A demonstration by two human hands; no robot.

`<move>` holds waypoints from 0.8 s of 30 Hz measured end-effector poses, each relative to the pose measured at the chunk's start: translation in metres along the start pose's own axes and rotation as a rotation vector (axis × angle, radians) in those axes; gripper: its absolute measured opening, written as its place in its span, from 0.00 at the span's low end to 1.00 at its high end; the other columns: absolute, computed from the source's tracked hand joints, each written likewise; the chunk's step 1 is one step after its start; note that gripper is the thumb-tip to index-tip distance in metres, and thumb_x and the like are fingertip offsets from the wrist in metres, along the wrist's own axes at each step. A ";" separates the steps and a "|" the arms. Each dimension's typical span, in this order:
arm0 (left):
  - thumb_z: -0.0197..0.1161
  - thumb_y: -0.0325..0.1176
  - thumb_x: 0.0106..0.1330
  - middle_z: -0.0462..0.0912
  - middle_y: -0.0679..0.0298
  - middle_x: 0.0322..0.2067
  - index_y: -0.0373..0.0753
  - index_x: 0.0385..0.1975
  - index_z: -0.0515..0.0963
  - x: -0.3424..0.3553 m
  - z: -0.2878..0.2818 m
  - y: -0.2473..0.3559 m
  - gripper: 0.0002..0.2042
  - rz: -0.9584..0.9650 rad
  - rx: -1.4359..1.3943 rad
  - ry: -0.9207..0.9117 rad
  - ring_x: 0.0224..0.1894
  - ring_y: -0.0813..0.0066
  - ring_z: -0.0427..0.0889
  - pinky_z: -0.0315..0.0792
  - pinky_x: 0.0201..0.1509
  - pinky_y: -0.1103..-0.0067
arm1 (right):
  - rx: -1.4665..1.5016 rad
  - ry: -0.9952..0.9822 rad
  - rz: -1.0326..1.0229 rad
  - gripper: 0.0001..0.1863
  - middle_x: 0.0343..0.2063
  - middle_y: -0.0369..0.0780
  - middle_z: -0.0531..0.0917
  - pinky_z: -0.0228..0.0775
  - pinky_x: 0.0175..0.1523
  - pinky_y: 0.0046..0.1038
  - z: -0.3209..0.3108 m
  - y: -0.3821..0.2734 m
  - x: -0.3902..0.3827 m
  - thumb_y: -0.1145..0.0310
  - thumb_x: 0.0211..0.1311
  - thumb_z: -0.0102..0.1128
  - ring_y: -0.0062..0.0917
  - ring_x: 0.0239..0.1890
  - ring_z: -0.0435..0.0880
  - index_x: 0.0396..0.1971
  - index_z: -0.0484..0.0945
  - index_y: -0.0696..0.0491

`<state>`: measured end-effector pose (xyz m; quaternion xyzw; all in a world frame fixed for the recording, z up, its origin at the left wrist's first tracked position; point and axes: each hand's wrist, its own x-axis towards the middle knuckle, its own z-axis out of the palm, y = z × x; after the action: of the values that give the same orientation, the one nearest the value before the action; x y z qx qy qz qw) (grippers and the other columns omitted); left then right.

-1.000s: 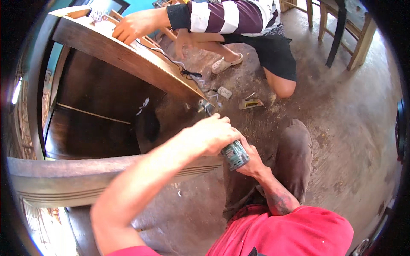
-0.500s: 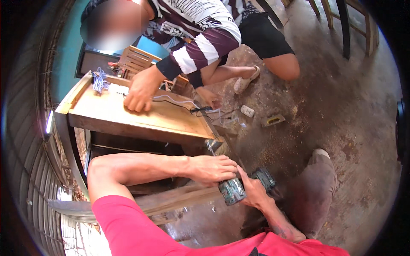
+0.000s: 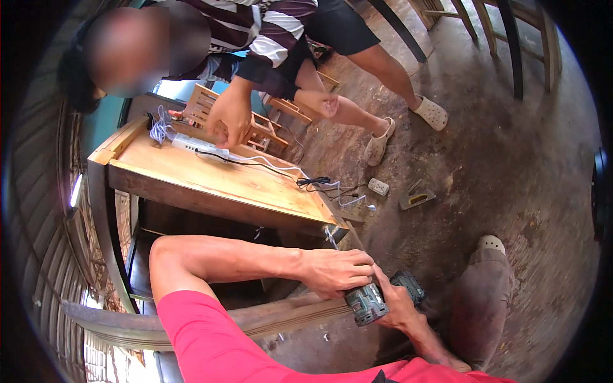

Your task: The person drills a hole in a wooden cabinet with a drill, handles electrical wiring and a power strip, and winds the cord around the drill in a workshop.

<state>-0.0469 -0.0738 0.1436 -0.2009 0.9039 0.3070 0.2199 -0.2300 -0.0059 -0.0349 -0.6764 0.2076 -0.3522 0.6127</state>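
Observation:
A green and black cordless drill (image 3: 366, 304) is in my right hand (image 3: 397, 303), whose fingers wrap round its handle. The drill's battery (image 3: 408, 287) shows beyond that hand. My left hand (image 3: 338, 271) is closed over the front end of the drill, fingers curled down; the drill's tip and whatever lies under the palm are hidden. Both hands are just below the near right corner of a wooden furniture piece (image 3: 223, 172) with a pale panel on top and dark sides. A curved wooden rail (image 3: 255, 319) runs beneath my left forearm.
A co-worker's hand (image 3: 230, 118) is above a white power strip (image 3: 191, 144) on the panel. Coiled cable (image 3: 159, 131) and a bundled black cord (image 3: 313, 182) lie there too. A white socket box (image 3: 378, 186) and a flat tool (image 3: 418, 196) are on the floor. Chairs (image 3: 511, 45) stand behind.
The co-worker has risen, lifting one hand off the power strip and the other up from the floor-side cords. My hands keep their grip on the drill; the view has shifted slightly.

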 end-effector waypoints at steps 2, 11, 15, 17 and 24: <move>0.73 0.34 0.38 0.73 0.51 0.49 0.30 0.45 0.72 -0.003 0.005 0.001 0.31 0.021 0.029 0.076 0.56 0.51 0.71 0.67 0.64 0.63 | -0.003 0.012 0.003 0.60 0.26 0.54 0.83 0.76 0.33 0.46 0.002 0.001 0.000 0.61 0.43 0.75 0.51 0.27 0.85 0.73 0.46 0.57; 0.72 0.34 0.46 0.78 0.53 0.47 0.31 0.48 0.75 0.023 -0.023 0.000 0.27 -0.256 -0.194 -0.286 0.54 0.54 0.76 0.70 0.58 0.62 | 0.158 -0.113 0.151 0.44 0.36 0.50 0.85 0.78 0.42 0.39 0.003 -0.002 0.001 0.62 0.50 0.73 0.49 0.39 0.86 0.65 0.59 0.53; 0.73 0.34 0.46 0.78 0.53 0.49 0.31 0.47 0.75 0.018 -0.016 0.003 0.26 -0.135 -0.087 -0.275 0.56 0.54 0.75 0.69 0.59 0.63 | 0.103 -0.105 0.168 0.47 0.36 0.50 0.85 0.78 0.41 0.37 -0.001 -0.004 0.002 0.63 0.48 0.75 0.48 0.40 0.87 0.67 0.57 0.54; 0.73 0.33 0.45 0.77 0.52 0.50 0.31 0.47 0.74 0.010 -0.014 0.005 0.27 -0.106 -0.149 -0.124 0.57 0.54 0.74 0.69 0.59 0.64 | 0.051 -0.093 0.152 0.50 0.36 0.51 0.85 0.78 0.41 0.37 -0.001 -0.005 0.003 0.63 0.47 0.75 0.48 0.40 0.87 0.69 0.55 0.54; 0.70 0.29 0.42 0.76 0.51 0.49 0.31 0.46 0.73 0.001 0.003 0.003 0.27 -0.065 -0.116 -0.019 0.55 0.52 0.73 0.69 0.61 0.64 | 0.009 -0.081 0.121 0.57 0.37 0.53 0.85 0.79 0.41 0.40 0.003 -0.002 0.002 0.62 0.44 0.76 0.50 0.39 0.86 0.72 0.49 0.56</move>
<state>-0.0486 -0.0697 0.1423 -0.2397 0.8754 0.3533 0.2265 -0.2273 -0.0049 -0.0330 -0.6734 0.2217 -0.2879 0.6439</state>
